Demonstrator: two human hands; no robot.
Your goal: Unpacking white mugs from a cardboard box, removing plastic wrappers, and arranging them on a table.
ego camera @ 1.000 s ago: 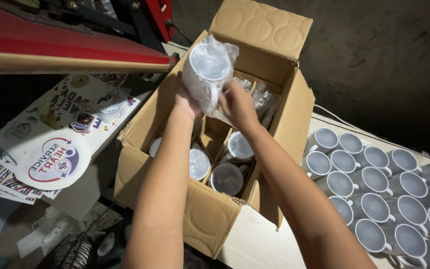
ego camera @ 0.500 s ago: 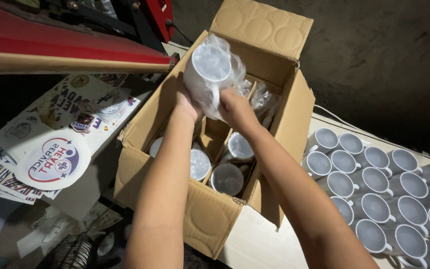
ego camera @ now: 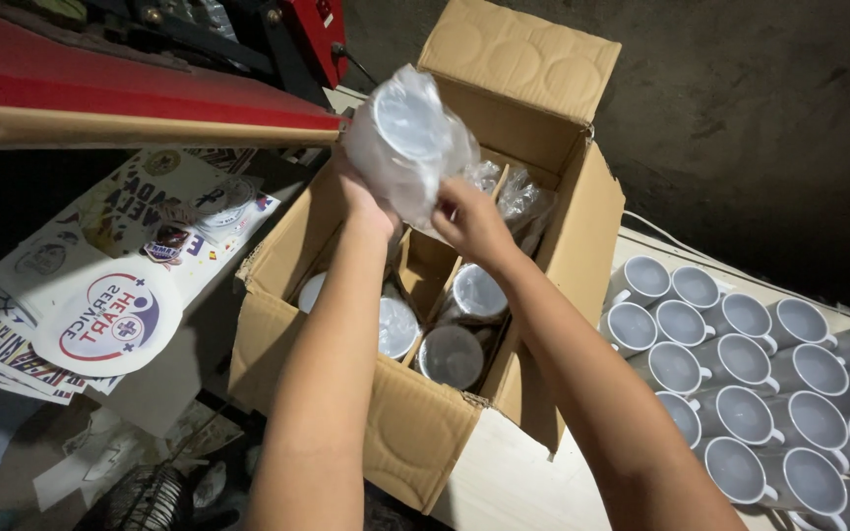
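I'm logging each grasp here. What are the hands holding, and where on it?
Both hands, left hand and right hand, hold a plastic-wrapped mug by its lower end, above the cardboard box.

Above the open cardboard box, a plastic-wrapped mug, held between left hand and right hand. Inside the box, within divider compartments, more wrapped mugs. Behind them, the raised box flap. To the right of the box, on the table surface, rows of unwrapped mugs standing close together. To the left of the box, lower down, a stack of printed sheets, a round sticker on top. Behind those, a press machine.
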